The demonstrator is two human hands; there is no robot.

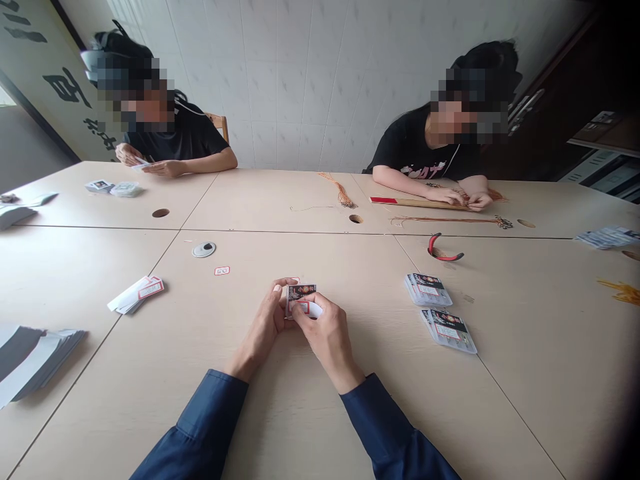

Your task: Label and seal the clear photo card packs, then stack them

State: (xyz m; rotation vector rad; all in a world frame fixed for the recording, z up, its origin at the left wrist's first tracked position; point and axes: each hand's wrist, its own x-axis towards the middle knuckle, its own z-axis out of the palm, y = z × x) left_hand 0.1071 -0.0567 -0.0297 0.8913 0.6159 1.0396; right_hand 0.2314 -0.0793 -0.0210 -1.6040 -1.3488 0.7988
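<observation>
Both my hands meet over the middle of the pale wooden table (300, 413). My left hand (265, 327) and my right hand (325, 333) pinch a small dark printed card packet (301, 291) between their fingertips, with a white and red label strip under it. Both sleeves are dark blue. Two stacks of similar dark packets (427, 290) (449, 329) lie to the right of my hands. A small stack of white labels with red edges (136, 295) lies to the left.
A single red-edged sticker (222, 271) and a round grey cap (204, 250) lie ahead. Red pliers (443, 250) lie at right. Grey sheet piles (35, 360) sit at far left. Two people in black sit across: one handles cards (145, 163), the other orange cords (450, 197).
</observation>
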